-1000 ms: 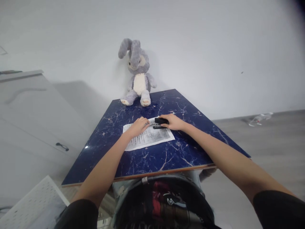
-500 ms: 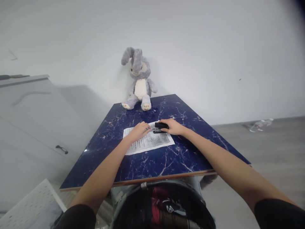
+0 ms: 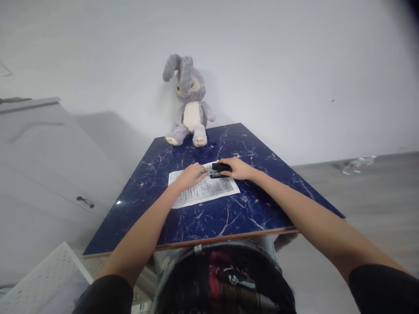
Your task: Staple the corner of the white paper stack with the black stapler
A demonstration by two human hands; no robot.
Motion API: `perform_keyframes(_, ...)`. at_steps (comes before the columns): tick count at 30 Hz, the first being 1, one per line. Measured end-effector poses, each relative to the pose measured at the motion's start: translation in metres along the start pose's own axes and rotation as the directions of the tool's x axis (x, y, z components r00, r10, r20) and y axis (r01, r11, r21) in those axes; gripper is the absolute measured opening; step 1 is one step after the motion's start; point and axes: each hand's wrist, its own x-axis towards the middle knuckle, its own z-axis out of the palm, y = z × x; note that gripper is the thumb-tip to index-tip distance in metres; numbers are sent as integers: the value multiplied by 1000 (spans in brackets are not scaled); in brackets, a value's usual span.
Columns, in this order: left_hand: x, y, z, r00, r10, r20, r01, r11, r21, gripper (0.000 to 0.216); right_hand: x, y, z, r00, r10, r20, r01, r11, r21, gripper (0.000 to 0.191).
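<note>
A black stapler with its upper and lower arms apart is gripped at its right end by my right hand. It is over the upper part of a printed sheet of paper on the table. My left hand rests over the paper's left side, fingers pinched together beside the stapler's left end. A small silvery piece shows at those fingertips; whether it belongs to the stapler or is loose is too small to tell.
The blue marbled table carries a grey plush rabbit at its back edge, against the wall. A white cabinet stands at left, with a white perforated panel below. A transparent plastic item lies on the floor at right.
The view has tilted slightly, so the table and rabbit appear a little higher. Both hands keep almost the same places at the stapler; the left fingers have shifted very slightly.
</note>
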Motion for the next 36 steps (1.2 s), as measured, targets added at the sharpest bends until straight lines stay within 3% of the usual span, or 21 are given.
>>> perform_keyframes(4, -5, -4, -7, 1000, -11, 4, 11, 1000, -18, 23, 0, 0, 0, 1000, 5, 1, -5, 1000, 14, 34)
perform_keyframes(12, -19, -20, -20, 1000, -8, 18, 12, 969, -248, 21, 0, -3, 0, 1000, 19, -4, -19, 1000, 15, 36)
perform_keyframes(18, -11, -10, -12, 996, -90, -13, 87, 979, -183, 19, 0, -10, 0, 999, 15, -29, -13, 998, 59, 36)
perform_keyframes(25, 1, 20, -13, 997, -49, -65, 44, 996, -78, 24, 1, -29, 6, 986, -163, 16, 160, 979, 126, 40)
perform_keyframes(29, 2, 20, -13, 993, -64, -100, 54, 993, -102, 16, 1, -27, 7, 995, -100, -21, 101, 993, 65, 39)
perform_keyframes(33, 3, 14, -14, 942, -207, -263, 141, 959, -246, 17, -1, -17, -7, 970, 79, -231, -58, 993, 99, 39)
perform_keyframes(36, 3, 11, -14, 935, -233, -269, 138, 934, -329, 16, -1, -19, -17, 941, 144, -306, -96, 981, 169, 42)
